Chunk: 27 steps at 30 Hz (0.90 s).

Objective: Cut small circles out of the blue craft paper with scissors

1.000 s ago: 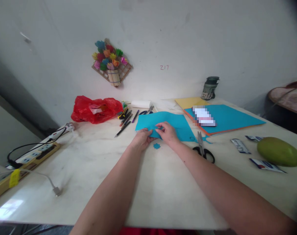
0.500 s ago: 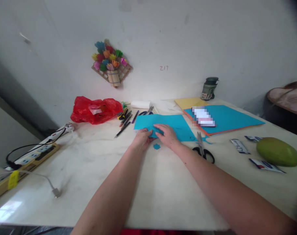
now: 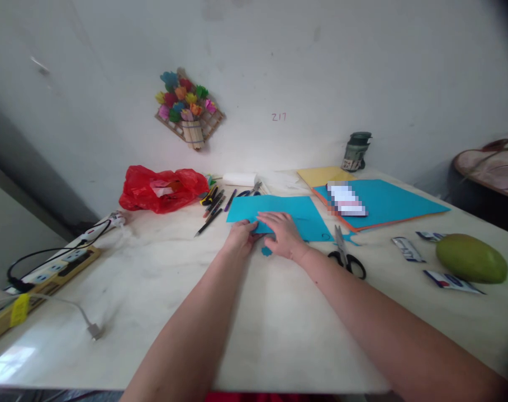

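A sheet of blue paper (image 3: 304, 212) lies on the table before me, with a small dark outline near its lower right corner. My left hand (image 3: 241, 237) is closed on the sheet's near edge, thumb on top and the other fingers curled below, partly hidden. Across the same edge, my right hand (image 3: 282, 231) rests with its fingers stretched out on the paper. A small blue cutout with a scalloped edge (image 3: 266, 252) lies just below, between the two hands. Black-handled scissors (image 3: 343, 254), blades parted, lie to the right of my right hand beside thin blue scraps (image 3: 349, 239).
A phone (image 3: 346, 199) sits on stacked coloured paper (image 3: 400, 204) at the right. Near it are a green mango (image 3: 471, 258) and small packets (image 3: 408, 249). Pens (image 3: 214, 207) and a red plastic bag (image 3: 153, 190) lie back left; a power strip (image 3: 56, 271) runs along the left.
My right hand has shifted slightly left and down along the paper's near edge, now covering part of the small cutout. My left hand stays at the edge. The whole view has moved slightly.
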Each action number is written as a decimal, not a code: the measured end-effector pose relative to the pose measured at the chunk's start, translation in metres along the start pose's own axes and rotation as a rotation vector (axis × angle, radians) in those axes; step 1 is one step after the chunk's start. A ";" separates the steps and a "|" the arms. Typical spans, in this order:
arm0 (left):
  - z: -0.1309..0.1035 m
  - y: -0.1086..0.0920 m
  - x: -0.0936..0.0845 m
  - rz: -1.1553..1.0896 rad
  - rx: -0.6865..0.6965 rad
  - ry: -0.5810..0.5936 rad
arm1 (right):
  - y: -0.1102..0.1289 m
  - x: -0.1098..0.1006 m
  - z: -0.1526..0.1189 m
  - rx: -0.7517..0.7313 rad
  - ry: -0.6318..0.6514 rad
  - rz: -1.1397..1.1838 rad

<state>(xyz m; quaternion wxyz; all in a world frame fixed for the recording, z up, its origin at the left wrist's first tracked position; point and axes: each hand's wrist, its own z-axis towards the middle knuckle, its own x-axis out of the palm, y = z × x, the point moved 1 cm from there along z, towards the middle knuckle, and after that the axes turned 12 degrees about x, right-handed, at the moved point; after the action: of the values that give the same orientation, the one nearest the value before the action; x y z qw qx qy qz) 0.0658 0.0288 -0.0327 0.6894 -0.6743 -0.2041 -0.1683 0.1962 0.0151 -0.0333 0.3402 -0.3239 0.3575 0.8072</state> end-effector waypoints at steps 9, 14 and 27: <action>0.003 -0.001 -0.001 -0.119 -0.023 -0.047 | 0.005 0.004 0.003 -0.067 0.015 -0.275; 0.002 -0.002 0.000 -0.154 -0.076 -0.028 | 0.008 0.007 0.005 -0.095 -0.028 -0.378; -0.001 -0.006 0.002 -0.167 -0.220 0.049 | 0.003 0.008 0.007 -0.154 -0.083 -0.336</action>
<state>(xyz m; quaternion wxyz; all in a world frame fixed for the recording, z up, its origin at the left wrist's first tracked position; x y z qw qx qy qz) 0.0647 0.0279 -0.0269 0.5998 -0.7222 -0.2227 -0.2629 0.1873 0.0221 -0.0349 0.4589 -0.3704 0.2211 0.7767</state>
